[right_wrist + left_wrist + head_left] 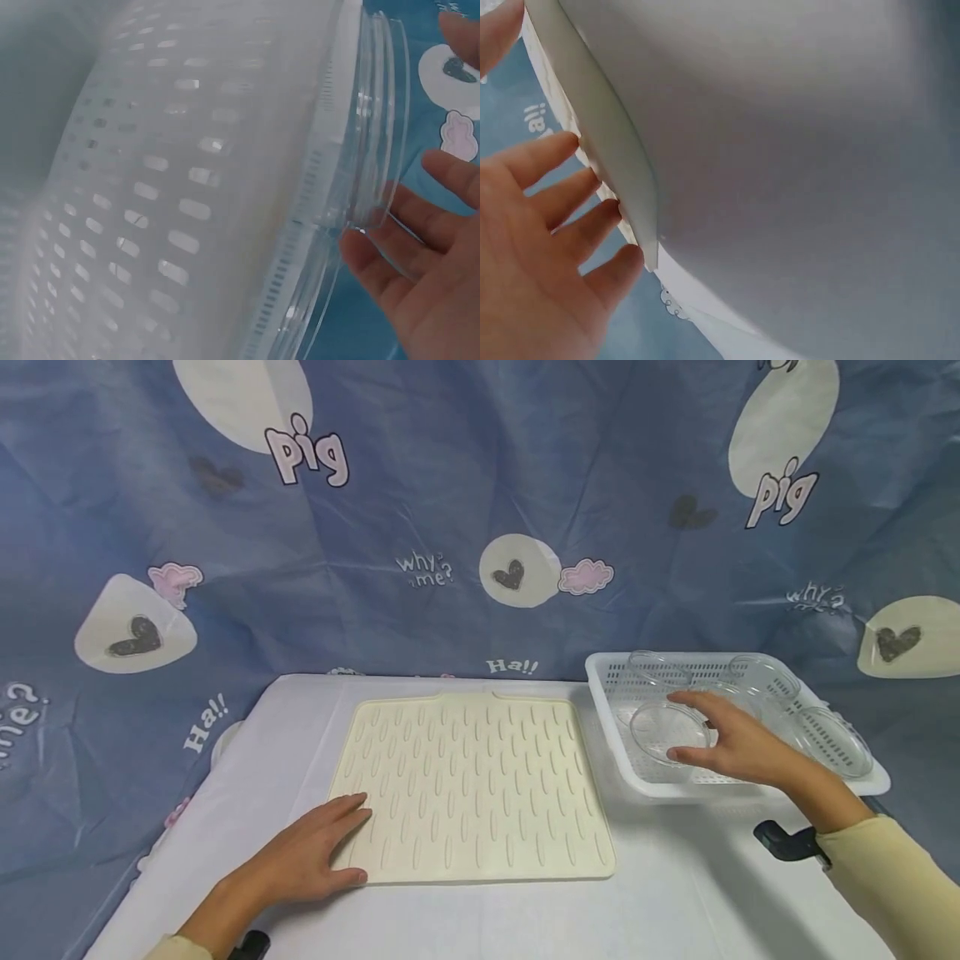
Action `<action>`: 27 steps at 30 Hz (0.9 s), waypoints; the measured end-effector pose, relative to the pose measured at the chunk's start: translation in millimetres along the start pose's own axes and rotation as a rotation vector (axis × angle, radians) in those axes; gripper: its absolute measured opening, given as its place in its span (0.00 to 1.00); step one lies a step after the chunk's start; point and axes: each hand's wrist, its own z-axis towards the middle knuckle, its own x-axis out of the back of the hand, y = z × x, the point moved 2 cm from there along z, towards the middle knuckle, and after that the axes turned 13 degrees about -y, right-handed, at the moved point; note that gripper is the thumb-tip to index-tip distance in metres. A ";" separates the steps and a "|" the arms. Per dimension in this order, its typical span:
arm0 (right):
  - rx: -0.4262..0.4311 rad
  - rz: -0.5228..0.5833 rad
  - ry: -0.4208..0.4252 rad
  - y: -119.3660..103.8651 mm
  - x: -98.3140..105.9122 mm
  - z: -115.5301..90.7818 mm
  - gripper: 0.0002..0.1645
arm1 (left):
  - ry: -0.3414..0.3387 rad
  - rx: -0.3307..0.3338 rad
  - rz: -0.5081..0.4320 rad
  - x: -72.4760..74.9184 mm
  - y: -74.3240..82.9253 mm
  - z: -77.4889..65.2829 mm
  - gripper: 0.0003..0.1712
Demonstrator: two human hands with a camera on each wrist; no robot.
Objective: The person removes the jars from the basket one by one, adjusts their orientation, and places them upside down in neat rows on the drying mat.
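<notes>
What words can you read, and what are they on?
"pig", twice, high on the blue cloth.
"why me?", middle of the cloth.
"why?", right side of the cloth; the part below is too blurred.
"Ha!!", twice on the cloth: lower left and low middle.
"me?", cloth's far left.
Wrist-view lettering is cut off or blurred.
</notes>
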 end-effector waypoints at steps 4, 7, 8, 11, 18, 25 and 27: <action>-0.027 0.053 -0.044 3.2 -4.7 0.2 0.51 | -0.057 0.000 -0.070 0.1 -1.1 -2.4 0.54; -0.022 0.034 -0.038 6.0 -8.8 1.9 0.55 | -0.078 0.006 -0.098 -0.3 -2.5 -3.0 0.56; -0.020 0.022 -0.036 6.9 -10.1 2.7 0.55 | -0.077 0.012 -0.110 -0.6 -3.2 -3.0 0.55; -0.018 -0.018 -0.031 8.2 -13.3 4.7 0.56 | -0.060 0.008 -0.131 -1.5 -5.2 -2.6 0.53; -0.031 -0.039 -0.029 9.0 -19.8 5.9 0.59 | -0.051 -0.017 -0.181 -1.7 -6.5 -1.6 0.50; -0.065 -0.034 -0.061 7.4 -20.6 5.4 0.62 | -0.072 -0.003 -0.202 -2.6 -7.5 0.1 0.51; -0.067 -0.042 -0.060 7.3 -19.9 6.1 0.62 | -0.074 0.000 -0.207 -2.7 -7.6 0.7 0.51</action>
